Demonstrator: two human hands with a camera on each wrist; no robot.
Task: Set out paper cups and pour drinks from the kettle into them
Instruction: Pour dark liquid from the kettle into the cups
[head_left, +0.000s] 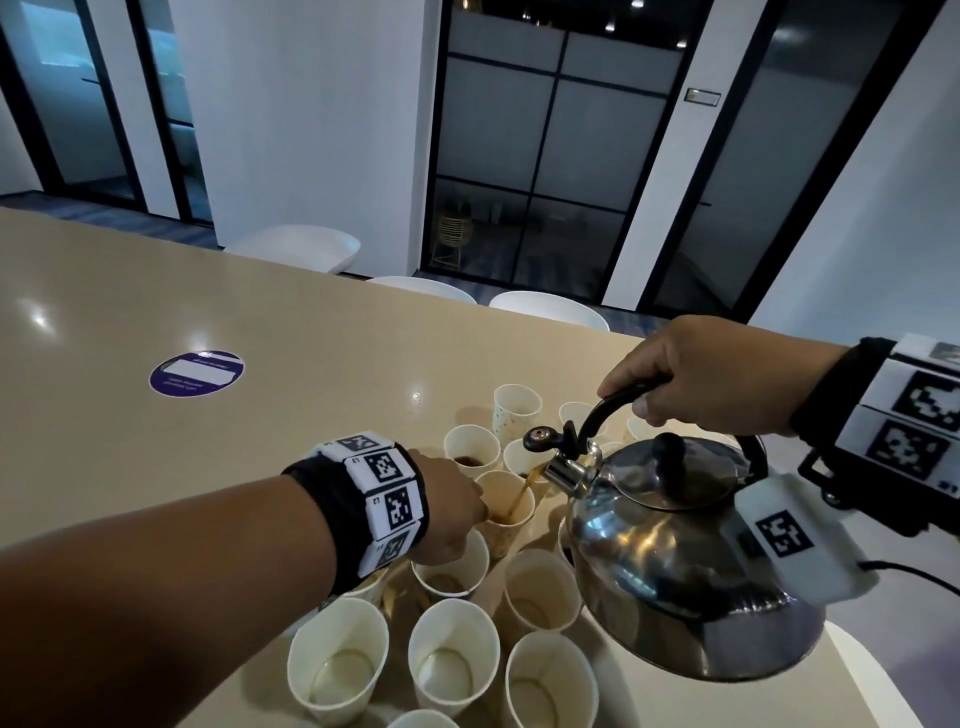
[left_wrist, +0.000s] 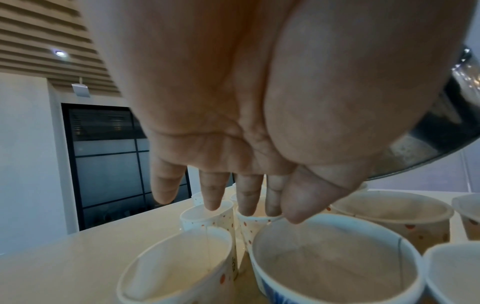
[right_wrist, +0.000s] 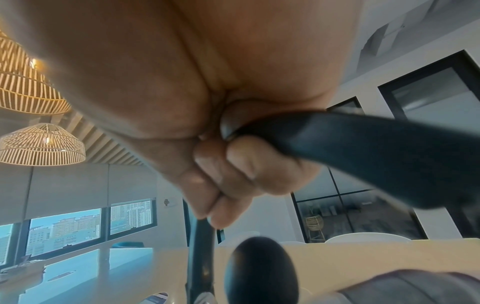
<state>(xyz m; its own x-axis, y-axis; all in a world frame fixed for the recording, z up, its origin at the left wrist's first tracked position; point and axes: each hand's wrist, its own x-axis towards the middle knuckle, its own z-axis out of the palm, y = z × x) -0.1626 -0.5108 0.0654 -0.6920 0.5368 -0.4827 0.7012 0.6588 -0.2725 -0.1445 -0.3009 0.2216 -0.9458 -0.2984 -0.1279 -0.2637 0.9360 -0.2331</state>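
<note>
My right hand grips the black handle of a steel kettle, which is tipped to the left. A brown stream runs from its spout into a dotted paper cup in the middle of a cluster of several cups. My left hand reaches over the nearer cups. Its straight fingers touch the rim of that cup. One cup behind it holds dark drink. Three front cups hold a little pale liquid. The kettle's underside hangs right of my left palm.
The cups stand near the right end of a long beige table. A round purple sticker lies on it to the left. White chairs stand along the far edge. A black cable trails from my right wrist.
</note>
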